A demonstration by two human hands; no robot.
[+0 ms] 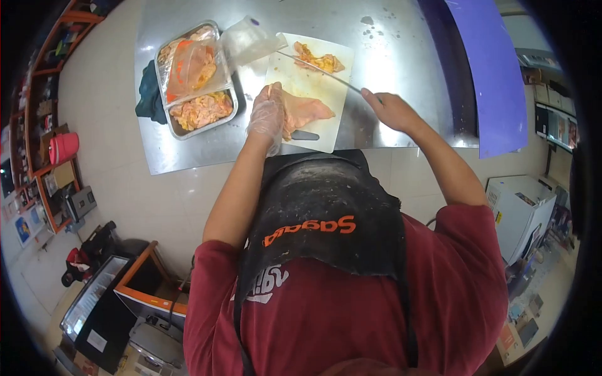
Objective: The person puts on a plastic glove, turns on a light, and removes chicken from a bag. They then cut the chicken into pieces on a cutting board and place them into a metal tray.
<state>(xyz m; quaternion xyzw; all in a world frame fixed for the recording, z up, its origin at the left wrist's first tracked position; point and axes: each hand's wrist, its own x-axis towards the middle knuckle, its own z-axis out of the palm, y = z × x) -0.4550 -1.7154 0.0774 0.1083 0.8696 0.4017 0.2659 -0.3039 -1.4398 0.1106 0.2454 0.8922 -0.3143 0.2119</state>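
Orange "Saga…" lettering marks the black apron near the surface, the gloved left grip clasping raw meat, the right grip closed around the long knife.

the black apron carries the largest print, a word in orange letters that shows upside down in the head view; it starts with "saga", and its last letters, at the curved left edge, are harder to make out. above the apron's edge, the dark red shirt bears white lettering, partly covered by the apron and not readable as a whole. the clear plastic bag over the metal tray has orange-red print, too creased to read. a white sheet on the black appliance at lower left is too small to read.
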